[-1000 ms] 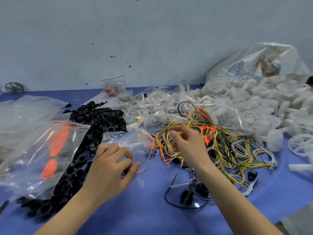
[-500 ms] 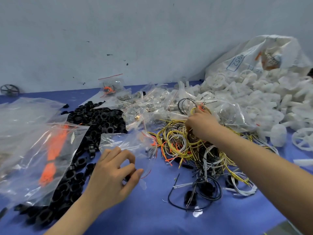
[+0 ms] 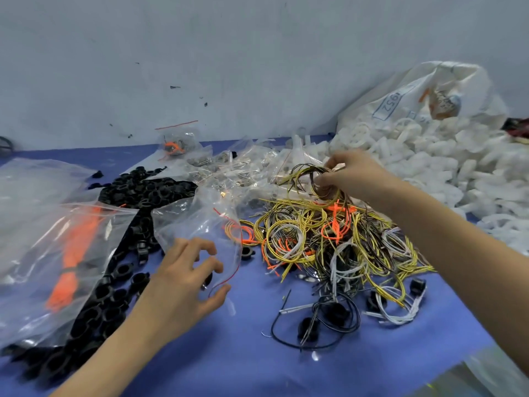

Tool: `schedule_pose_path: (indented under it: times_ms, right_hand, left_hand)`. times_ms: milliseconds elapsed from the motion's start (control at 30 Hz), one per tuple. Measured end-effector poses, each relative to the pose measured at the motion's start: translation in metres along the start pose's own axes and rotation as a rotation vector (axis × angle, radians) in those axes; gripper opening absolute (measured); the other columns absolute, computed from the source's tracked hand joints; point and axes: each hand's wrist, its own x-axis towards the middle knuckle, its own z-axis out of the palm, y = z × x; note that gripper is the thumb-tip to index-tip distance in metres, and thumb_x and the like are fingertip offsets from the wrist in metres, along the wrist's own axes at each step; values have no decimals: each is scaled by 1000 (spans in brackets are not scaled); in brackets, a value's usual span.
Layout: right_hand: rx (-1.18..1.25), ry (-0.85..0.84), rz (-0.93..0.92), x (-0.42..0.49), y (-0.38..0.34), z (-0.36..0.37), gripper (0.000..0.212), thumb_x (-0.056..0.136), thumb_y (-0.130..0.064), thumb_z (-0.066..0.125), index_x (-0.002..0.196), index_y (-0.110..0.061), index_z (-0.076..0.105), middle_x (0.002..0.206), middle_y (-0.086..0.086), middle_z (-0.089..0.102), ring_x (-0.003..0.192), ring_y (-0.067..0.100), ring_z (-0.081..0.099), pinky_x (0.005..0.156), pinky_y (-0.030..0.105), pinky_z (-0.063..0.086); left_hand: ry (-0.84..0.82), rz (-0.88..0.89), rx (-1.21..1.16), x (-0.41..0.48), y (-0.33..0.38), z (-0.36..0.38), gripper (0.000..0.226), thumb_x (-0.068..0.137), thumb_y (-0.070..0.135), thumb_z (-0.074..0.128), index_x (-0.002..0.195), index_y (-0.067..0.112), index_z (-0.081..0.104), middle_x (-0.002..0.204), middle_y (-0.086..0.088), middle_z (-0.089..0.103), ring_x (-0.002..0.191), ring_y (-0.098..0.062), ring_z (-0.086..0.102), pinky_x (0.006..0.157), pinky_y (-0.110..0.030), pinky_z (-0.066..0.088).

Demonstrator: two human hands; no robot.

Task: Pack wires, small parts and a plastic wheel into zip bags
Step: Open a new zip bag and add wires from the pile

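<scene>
My left hand (image 3: 186,277) holds a small clear zip bag (image 3: 197,222) with a red seal line, its mouth spread toward the right. My right hand (image 3: 350,174) grips a coil of yellow and black wire (image 3: 307,176) lifted above the tangled heap of yellow, orange, white and black wires (image 3: 335,242) on the blue table. A mound of white plastic wheels (image 3: 429,161) lies at the right. Black ring parts (image 3: 114,270) are heaped at the left.
A large clear bag with orange pieces (image 3: 71,253) lies over the black rings at the left. Several filled small bags (image 3: 229,167) sit at the back centre. A white sack (image 3: 415,101) leans on the wall. Loose black wire and caps (image 3: 323,319) lie near the front.
My right hand has lifted a wire coil up out of the heap. My left hand has spread the zip bag's mouth wider.
</scene>
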Motion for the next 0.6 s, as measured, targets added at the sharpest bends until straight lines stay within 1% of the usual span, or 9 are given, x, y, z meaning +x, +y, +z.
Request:
schedule_pose_path:
  times_ms: [67,133,167,233,300,400,433,533,600]
  right_hand:
    - [230,-64,117,-5,0,3,25,81,-8,68,105,-11,59,82,8,66,67,16,62,63,29,48]
    - [449,-106,203,-8,2,7,32,83,-3,63,113,-14,58,88,11,66,70,19,65,64,32,52]
    - [546,-103,241,-9,3,9,33,84,-1,61,114,-15,58,90,12,65,67,19,66,59,30,52]
    - [688,-70,312,-8,6,13,32,87,2,56,115,-14,58,84,11,62,54,16,64,45,21,49]
    - [797,-71,373,-8,10,17,32,89,6,51,115,-11,55,77,12,58,56,20,59,45,23,49]
    - [894,-114,456,-7,19,21,27,89,3,49,111,-10,57,71,8,57,59,19,55,59,27,47]
    - [924,-126,478,-8,21,22,25,89,2,49,110,-9,59,69,7,56,58,17,54,59,26,47]
    - [1017,-155,525,-9,27,24,21,90,-1,49,104,-4,64,70,5,54,55,12,52,48,23,49]
    - [1051,-183,528,-10,29,26,21,90,1,47,102,-3,64,70,5,55,53,11,54,48,22,51]
  left_hand:
    - [-3,-15,-5,-1,-2,3,36,80,41,55,79,7,67,102,-10,61,87,-24,50,78,-27,40]
    - [9,-28,-25,-1,-3,3,33,81,38,55,80,6,66,107,-12,60,94,-22,48,84,-26,40]
    - [15,-32,-37,-1,-3,3,32,83,36,54,80,6,65,112,-13,59,100,-23,48,87,-26,39]
    - [30,-36,-54,-1,-3,2,28,88,26,49,80,4,65,123,-14,56,110,-27,49,89,-24,38]
    - [50,-41,-78,-1,-3,1,27,88,18,44,81,2,65,132,-14,52,118,-28,48,88,-22,38]
    - [75,-37,-133,-2,-3,1,28,88,13,41,82,1,66,137,-11,48,125,-27,46,87,-20,39]
    - [78,-35,-142,-2,-4,1,29,88,13,41,82,1,66,137,-10,47,125,-27,46,86,-20,39]
    - [95,-3,-184,-2,-4,-2,30,88,12,40,77,0,65,138,-7,46,126,-22,46,83,-21,41]
    - [125,39,-221,-2,-3,-3,31,88,9,40,70,-2,63,138,-5,44,131,-16,43,88,-17,41]
